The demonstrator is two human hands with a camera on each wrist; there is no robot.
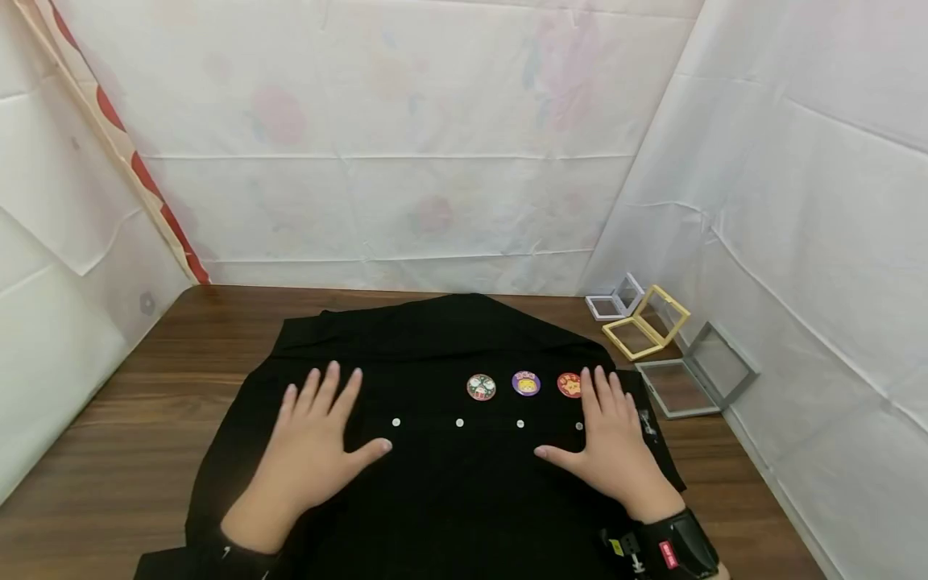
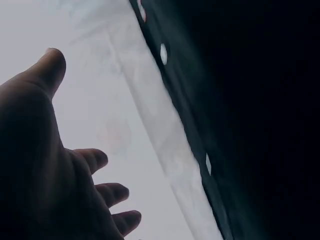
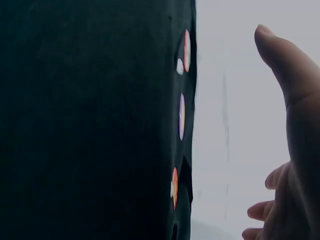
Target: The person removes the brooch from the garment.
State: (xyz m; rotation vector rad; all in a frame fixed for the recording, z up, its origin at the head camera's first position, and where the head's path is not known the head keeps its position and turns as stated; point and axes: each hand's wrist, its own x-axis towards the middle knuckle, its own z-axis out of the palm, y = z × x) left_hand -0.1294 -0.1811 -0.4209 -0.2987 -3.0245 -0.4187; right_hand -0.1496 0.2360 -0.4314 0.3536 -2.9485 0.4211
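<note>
A black shirt (image 1: 442, 499) lies spread on the brown table (image 1: 123, 403). The left hand (image 1: 310, 451) and the right hand (image 1: 612, 443) are over it, fingers straight and thumbs out wide. Whether they touch it, one cannot tell. White buttons (image 1: 460, 423) run in a row between them, near three round badges (image 1: 526, 383). Three bent frames (image 1: 635, 339) stand on the right.

From the head, looks forward and down over the black garment (image 1: 442, 499); from each wrist, looks low and close across it; shares the round badges (image 1: 526, 383) between head and right wrist.
</note>
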